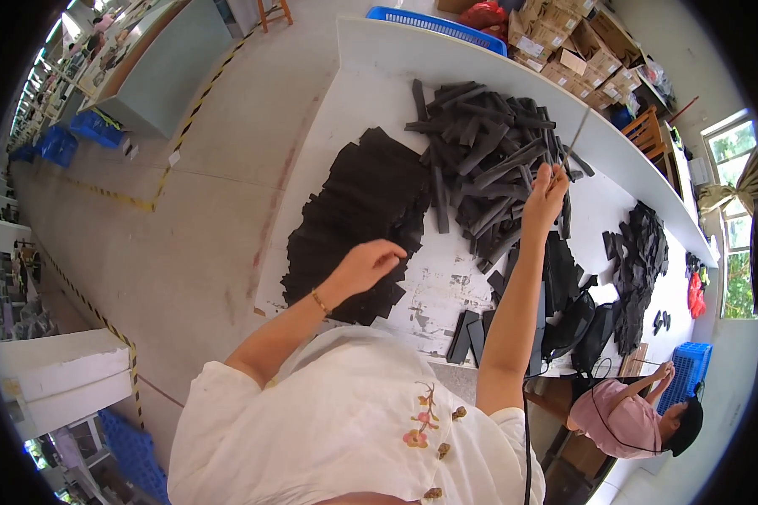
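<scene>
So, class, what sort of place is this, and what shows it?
Probably a factory workshop: a heap of black strips on a long white worktable, stacked cardboard boxes and yellow-and-black floor tape.

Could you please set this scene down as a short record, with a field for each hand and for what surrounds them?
Left hand: the left hand is over the near right part of the flat black pieces; contact unclear
Right hand: the right hand grips a thin rod at the heap of dark tubes
Surface: white table, worn near its front edge
Behind table: cardboard boxes
Lower right: co-worker in pink, beside a blue crate
</scene>
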The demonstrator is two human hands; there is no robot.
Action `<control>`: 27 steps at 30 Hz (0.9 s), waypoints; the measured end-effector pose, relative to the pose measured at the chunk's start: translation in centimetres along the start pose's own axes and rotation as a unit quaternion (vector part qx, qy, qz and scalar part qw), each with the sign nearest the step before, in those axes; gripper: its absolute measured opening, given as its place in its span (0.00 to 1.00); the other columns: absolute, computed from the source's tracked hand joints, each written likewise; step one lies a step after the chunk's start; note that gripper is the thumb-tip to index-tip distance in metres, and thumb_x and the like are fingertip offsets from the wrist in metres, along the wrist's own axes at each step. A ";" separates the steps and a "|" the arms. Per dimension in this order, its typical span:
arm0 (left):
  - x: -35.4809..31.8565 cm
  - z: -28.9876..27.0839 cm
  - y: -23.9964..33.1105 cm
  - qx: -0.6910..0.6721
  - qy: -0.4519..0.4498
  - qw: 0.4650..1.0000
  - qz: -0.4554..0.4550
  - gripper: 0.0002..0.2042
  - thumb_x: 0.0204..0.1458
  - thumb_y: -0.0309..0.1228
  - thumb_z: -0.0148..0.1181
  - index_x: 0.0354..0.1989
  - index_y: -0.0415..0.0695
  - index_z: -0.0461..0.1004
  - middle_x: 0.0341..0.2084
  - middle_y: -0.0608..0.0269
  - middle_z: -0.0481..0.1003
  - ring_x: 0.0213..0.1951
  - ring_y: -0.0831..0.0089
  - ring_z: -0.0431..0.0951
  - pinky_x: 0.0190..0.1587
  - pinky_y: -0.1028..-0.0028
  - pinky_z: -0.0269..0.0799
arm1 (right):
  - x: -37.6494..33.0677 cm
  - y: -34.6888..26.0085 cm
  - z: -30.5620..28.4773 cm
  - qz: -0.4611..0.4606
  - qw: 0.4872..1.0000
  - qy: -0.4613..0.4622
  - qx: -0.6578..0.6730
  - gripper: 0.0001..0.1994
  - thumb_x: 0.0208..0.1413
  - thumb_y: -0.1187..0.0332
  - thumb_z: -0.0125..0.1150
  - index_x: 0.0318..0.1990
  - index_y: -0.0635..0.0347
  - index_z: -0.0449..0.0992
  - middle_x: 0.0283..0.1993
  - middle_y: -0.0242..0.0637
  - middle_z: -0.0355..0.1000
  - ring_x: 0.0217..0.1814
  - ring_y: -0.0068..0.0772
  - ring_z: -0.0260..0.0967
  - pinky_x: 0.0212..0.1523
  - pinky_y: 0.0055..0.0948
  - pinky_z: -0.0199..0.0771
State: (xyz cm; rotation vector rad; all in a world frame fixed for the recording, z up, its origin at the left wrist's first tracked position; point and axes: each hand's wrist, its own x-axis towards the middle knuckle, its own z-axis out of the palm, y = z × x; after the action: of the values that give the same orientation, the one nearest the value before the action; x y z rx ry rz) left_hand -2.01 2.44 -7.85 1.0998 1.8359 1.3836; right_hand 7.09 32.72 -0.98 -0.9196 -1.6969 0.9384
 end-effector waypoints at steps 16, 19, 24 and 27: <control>14.1 -5.4 -9.9 0.347 -0.065 0.907 0.228 0.04 0.41 0.26 0.63 0.26 0.47 0.74 0.29 0.70 0.72 0.40 0.69 0.71 0.43 0.69 0.65 | -16.9 6.7 -5.2 0.090 0.928 -0.311 -0.185 0.12 0.55 0.69 0.59 0.47 0.58 0.75 0.32 0.43 0.71 0.28 0.41 0.70 0.30 0.33 0.69; 14.5 -5.4 -8.9 0.321 -0.060 0.926 0.189 0.05 0.43 0.24 0.61 0.28 0.45 0.72 0.28 0.67 0.73 0.37 0.67 0.73 0.42 0.69 0.67 | -16.8 6.0 -5.3 0.092 0.924 -0.323 -0.182 0.11 0.55 0.69 0.59 0.46 0.58 0.75 0.31 0.42 0.71 0.28 0.41 0.69 0.30 0.33 0.69; 14.6 -5.9 -7.9 0.254 -0.049 0.946 0.193 0.08 0.43 0.21 0.59 0.32 0.43 0.71 0.24 0.63 0.72 0.32 0.63 0.73 0.40 0.67 0.68 | -16.3 5.2 -4.7 0.074 0.925 -0.333 -0.165 0.11 0.54 0.70 0.60 0.46 0.58 0.76 0.30 0.42 0.70 0.27 0.40 0.69 0.29 0.33 0.68; 14.3 -6.1 -6.7 0.181 -0.050 0.971 0.147 0.10 0.44 0.20 0.59 0.35 0.41 0.70 0.24 0.61 0.73 0.32 0.63 0.74 0.39 0.68 0.70 | -16.0 4.7 -4.7 0.065 0.924 -0.343 -0.159 0.11 0.55 0.70 0.59 0.45 0.59 0.76 0.29 0.42 0.69 0.26 0.39 0.68 0.28 0.33 0.67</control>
State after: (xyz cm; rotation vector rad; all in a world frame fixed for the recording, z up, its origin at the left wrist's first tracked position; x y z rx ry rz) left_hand -15.83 11.25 -12.15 1.6526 1.9565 1.1443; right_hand 16.44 21.33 -10.01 -0.9872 -2.4628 1.1832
